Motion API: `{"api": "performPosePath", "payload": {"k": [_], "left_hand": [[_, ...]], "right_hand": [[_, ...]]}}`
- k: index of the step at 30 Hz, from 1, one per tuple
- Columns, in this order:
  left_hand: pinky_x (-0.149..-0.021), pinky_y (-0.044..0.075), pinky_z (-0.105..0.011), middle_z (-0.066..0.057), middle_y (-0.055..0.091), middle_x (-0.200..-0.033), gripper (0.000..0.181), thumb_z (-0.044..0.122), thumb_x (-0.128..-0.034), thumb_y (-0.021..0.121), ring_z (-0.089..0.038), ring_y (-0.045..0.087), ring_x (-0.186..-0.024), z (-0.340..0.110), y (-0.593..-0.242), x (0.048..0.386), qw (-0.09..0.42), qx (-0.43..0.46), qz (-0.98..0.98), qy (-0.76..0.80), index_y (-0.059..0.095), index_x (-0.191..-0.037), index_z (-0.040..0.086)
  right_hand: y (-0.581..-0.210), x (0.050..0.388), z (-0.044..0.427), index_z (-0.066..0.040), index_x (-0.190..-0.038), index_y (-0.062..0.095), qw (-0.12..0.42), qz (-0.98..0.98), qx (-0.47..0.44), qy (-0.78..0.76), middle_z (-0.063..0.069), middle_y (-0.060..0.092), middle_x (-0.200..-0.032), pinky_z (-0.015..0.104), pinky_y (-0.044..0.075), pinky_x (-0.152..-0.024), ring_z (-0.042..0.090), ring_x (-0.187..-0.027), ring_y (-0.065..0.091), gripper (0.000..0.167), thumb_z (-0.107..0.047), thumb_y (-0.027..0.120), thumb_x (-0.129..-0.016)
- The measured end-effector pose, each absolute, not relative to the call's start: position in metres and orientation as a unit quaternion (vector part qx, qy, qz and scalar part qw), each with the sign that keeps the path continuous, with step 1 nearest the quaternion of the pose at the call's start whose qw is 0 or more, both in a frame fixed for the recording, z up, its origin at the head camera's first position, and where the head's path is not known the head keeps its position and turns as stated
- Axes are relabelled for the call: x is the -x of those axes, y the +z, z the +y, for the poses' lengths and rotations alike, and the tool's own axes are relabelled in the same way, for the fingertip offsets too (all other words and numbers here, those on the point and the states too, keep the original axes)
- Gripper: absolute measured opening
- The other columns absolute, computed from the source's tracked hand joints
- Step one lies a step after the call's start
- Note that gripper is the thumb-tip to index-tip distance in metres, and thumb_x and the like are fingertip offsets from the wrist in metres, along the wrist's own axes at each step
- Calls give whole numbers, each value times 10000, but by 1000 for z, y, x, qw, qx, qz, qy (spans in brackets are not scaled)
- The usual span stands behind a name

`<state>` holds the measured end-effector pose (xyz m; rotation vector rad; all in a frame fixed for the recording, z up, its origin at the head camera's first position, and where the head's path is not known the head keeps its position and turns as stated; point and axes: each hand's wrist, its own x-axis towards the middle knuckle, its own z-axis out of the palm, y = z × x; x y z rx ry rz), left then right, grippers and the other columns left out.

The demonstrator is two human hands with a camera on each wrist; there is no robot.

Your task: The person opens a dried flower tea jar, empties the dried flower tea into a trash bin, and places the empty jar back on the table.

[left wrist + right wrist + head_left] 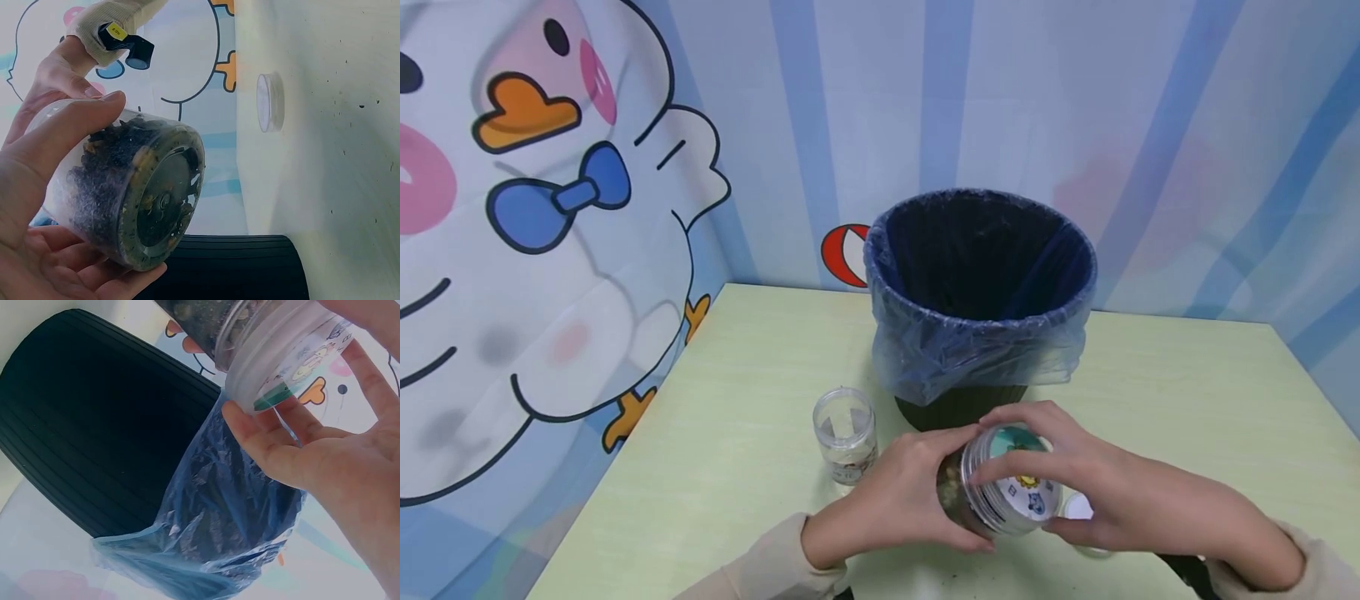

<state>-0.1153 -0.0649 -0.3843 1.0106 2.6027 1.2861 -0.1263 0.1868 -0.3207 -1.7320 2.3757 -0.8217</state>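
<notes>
A clear plastic jar is held tilted over the table, with dark, dried, leafy bits and some yellowish pieces inside. My left hand grips its body, thumb on one side and fingers on the other. The jar's screw lid, printed with cartoon figures and a green patch, faces right. Around that lid's rim my right hand has its thumb and fingers curled. From the head view most of the contents are hidden by the hands. Lid and jar are together; whether the lid is loosened I cannot tell.
A black bin lined with a blue plastic bag stands just beyond the hands. Left of it is a second clear jar, without a lid. A white lid lies on the table, near dark specks.
</notes>
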Motion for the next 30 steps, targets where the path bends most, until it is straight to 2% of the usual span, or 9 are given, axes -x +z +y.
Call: {"api": "performPosePath", "payload": {"k": [6,16,24,30], "left_hand": [[-911,482,-216,111,611,-1271,882,449,-670,918,-8,571,-1082,-64,-387,116,25,-334,847,412,506,-1418,230],[-888,484,-198,102,631,-1229,881,449,-638,935,2,578,-1050,-63,-388,116,9,-338,850,403,522,-1382,223],[-901,484,-207,90,638,-1231,904,458,-607,947,-11,583,-1060,-67,-393,114,-7,-332,854,400,534,-1374,215],[-911,488,-221,87,638,-1236,916,454,-608,949,-20,587,-1063,-70,-395,111,9,-316,858,406,533,-1385,206]], "right_hand": [[-322,126,193,-299,-1428,505,34,794,545,-268,49,325,-1498,348,537,-824,204,-1305,324,825,-70,877,-728],[-326,126,202,-293,-1452,489,21,814,509,-280,-16,334,-1487,332,527,-852,137,-1307,345,704,-258,829,-837],[-329,123,208,-316,-1449,495,-3,842,478,-250,-37,361,-1467,345,533,-830,130,-1282,358,738,-334,851,-803],[-334,123,213,-334,-1440,500,-4,852,462,-245,-52,364,-1451,327,531,-817,124,-1274,369,773,-273,880,-770]]}}
